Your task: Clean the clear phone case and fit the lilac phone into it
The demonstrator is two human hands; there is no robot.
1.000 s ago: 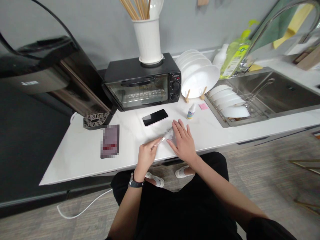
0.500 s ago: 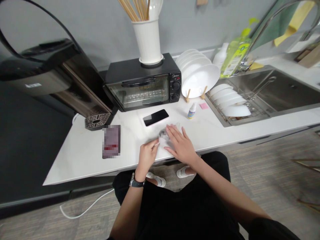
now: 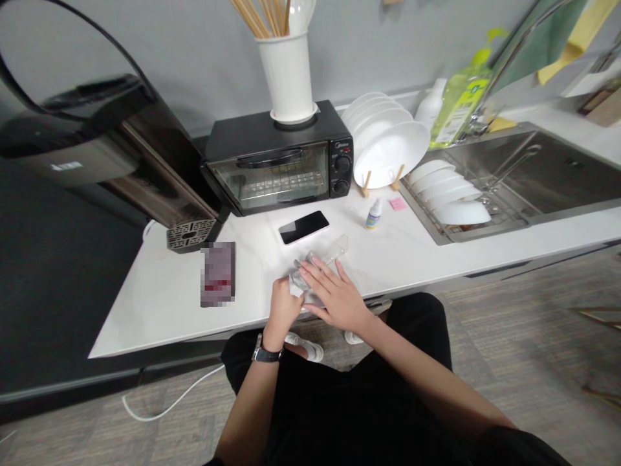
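Note:
A clear plastic phone case lies on the counter near its front edge, partly covered. My left hand is closed at the near end of the case, its fingertips mostly hidden. Over the case, my right hand lies flat with fingers stretched and thumb apart, pressing a crumpled grey-white cloth against it. Just beyond the hands rests a phone with a dark screen. A small white bottle with a coloured label stands to the right.
Behind are a black toaster oven and white plates in a wooden rack. A sink with a dish rack is on the right. At left stand a dark drink machine and a blurred purple packet.
My right hand has slid left with the cloth, towards my left hand. More of the clear case's far end now shows. My left hand has hardly moved.

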